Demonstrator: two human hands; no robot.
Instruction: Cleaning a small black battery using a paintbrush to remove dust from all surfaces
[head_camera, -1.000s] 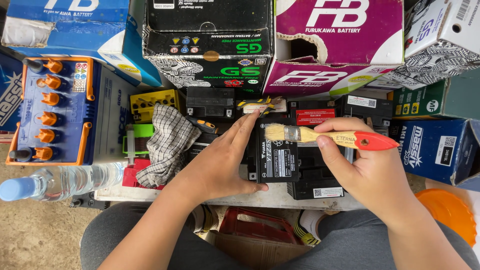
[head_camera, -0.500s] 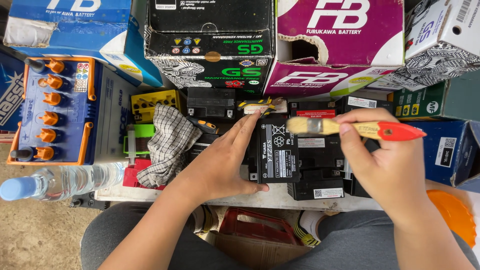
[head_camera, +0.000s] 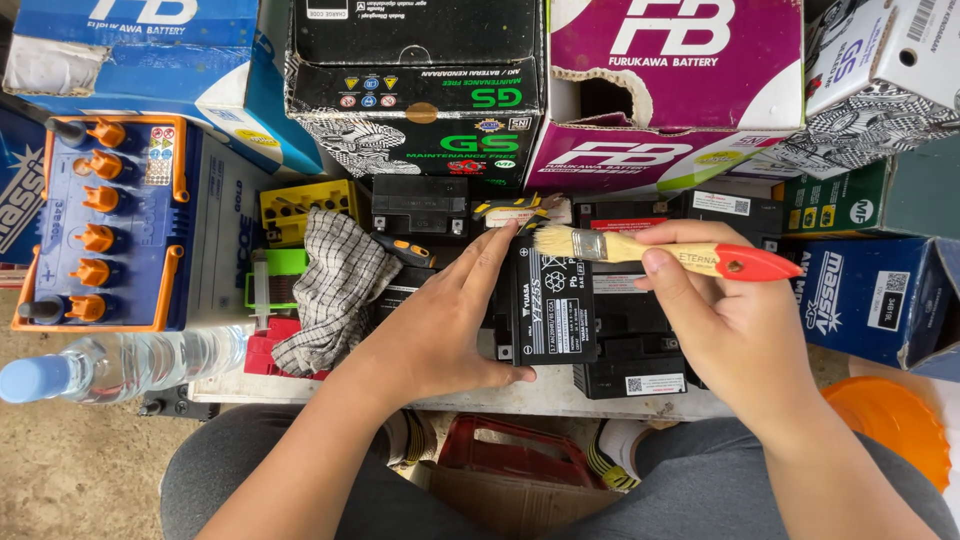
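Note:
My left hand (head_camera: 440, 325) grips the left side of a small black battery (head_camera: 555, 305) standing on the white bench, thumb along its lower edge. My right hand (head_camera: 725, 320) holds a paintbrush (head_camera: 660, 252) with a pale wooden handle and a red end. Its light bristles lie over the battery's top edge. More black batteries (head_camera: 630, 345) sit right of the held one, under my right hand.
A checked cloth (head_camera: 335, 285) lies left of my left hand. A blue battery with orange caps (head_camera: 100, 225) and a clear water bottle (head_camera: 125, 362) are at far left. Cardboard battery boxes (head_camera: 420, 90) are stacked behind. An orange lid (head_camera: 895, 425) is at lower right.
The brush swept right off the battery, then came back left, so its bristles are again on the battery's top edge. My left hand stayed put.

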